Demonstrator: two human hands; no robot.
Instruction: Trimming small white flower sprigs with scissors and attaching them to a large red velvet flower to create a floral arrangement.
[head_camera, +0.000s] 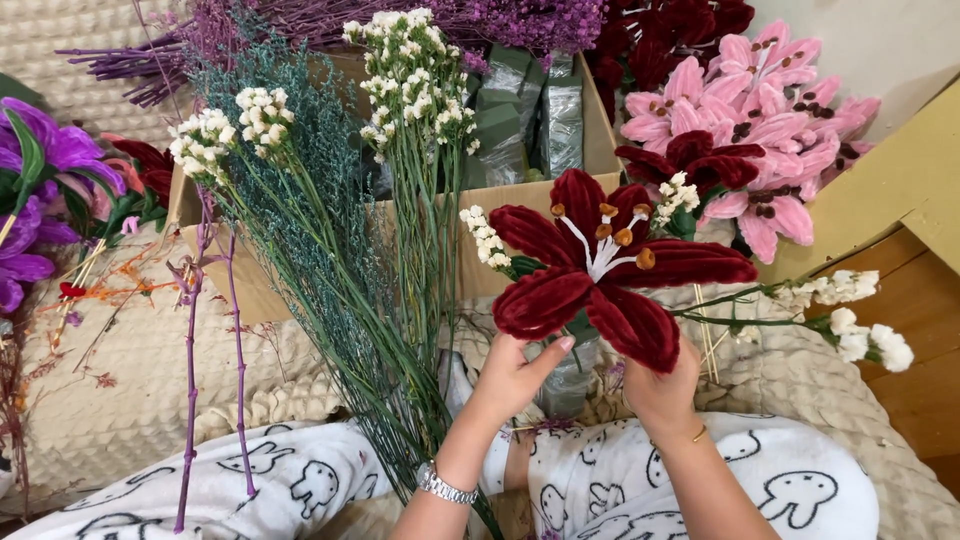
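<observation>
The person sits on a cream, ribbed knitted blanket (130, 390) spread over the floor, knees up in white trousers with a line-drawn rabbit print (300, 480); bare wooden boards (920, 330) show at the right edge.

Nearest, the left hand (510, 378), a silver metal watch (445, 486) on its wrist, is curled shut around the stem just under a large dark red lily of fuzzy chenille wire (600, 265), thumb lying up against a lower petal. The right hand (660, 390), with a thin gold bangle (698, 433), cups the bloom from beneath on the right; its fingers are hidden behind the petals, so I cannot tell how far they close. The lily sits in the middle of the scene, raised above the lap, with white stamens tipped in orange.

Left of it leans a tall sheaf of thin green stems topped with small white dried blossoms (410, 90). Behind stands an open brown cardboard box (480, 260). Far right lie pink chenille lilies (760, 90); far left, purple chenille flowers (40, 190).
</observation>
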